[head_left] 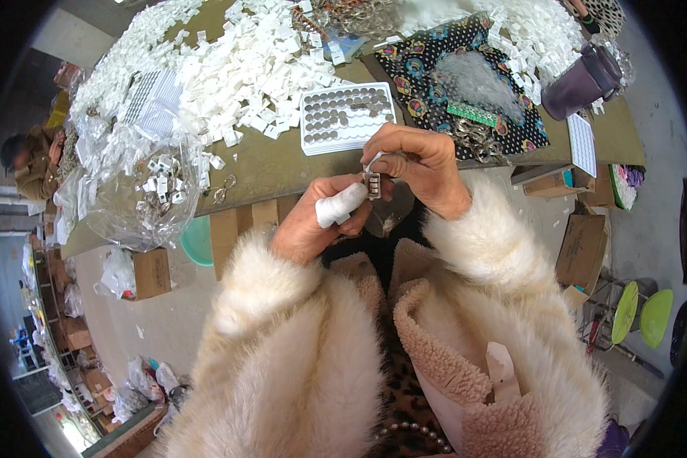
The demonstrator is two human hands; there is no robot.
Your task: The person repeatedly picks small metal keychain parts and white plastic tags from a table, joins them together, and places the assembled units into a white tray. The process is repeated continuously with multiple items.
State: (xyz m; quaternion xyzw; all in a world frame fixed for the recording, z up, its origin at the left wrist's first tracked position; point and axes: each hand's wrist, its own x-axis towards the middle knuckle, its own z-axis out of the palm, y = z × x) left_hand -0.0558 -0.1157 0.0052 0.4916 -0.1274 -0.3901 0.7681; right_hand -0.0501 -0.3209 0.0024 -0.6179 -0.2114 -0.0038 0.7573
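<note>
In front of my chest, my left hand (pixel 320 214) is closed around a small rectangular piece (pixel 373 185) with metallic, slotted rows in a pale frame. White wrapping (pixel 340 204) covers one of its fingers. Above that piece my right hand (pixel 424 164) pinches a small white part (pixel 375 160) between thumb and finger, close to or touching the piece's upper end; I cannot tell which. Just beyond my hands, a white tray (pixel 313 145) on the table carries rows of round, silvery button cells, with some pockets unfilled.
Heaps of small white plastic parts (pixel 244 69) cover the far table (pixel 259 172). A clear plastic bag (pixel 141 206) with parts lies left. To the right are a patterned cloth (pixel 404 72), a green circuit-board strip (pixel 472 114) and a dark purple bottle (pixel 580 82). Cardboard boxes (pixel 582 248) stand below.
</note>
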